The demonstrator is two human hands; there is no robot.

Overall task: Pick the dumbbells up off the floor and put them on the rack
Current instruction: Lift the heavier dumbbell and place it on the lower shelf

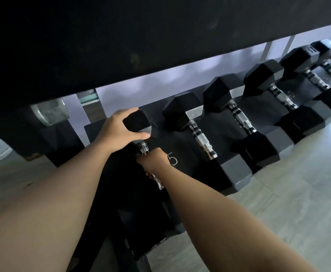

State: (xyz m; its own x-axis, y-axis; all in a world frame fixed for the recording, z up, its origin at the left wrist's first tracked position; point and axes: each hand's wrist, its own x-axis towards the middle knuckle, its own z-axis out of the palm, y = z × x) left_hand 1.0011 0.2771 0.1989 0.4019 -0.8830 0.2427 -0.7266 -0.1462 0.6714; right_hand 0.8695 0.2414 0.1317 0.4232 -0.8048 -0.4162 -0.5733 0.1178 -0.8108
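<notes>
A black hex dumbbell [141,122] lies on the lower shelf of the rack [180,146], at the left end of a row. My left hand [119,128] cups its far head from the left, fingers wrapped over it. My right hand [154,160] is closed around its chrome handle, hiding most of the handle. Its near head is dark and hard to make out below my arms. Beside it on the right lies another black hex dumbbell [201,140] with a chalked "5" on the shelf in front.
Several more black hex dumbbells [278,95] line the shelf to the right. The rack's dark upper shelf [121,46] overhangs close above. A grey tiled floor [288,193] spreads to the right. A pale wall lies behind the rack.
</notes>
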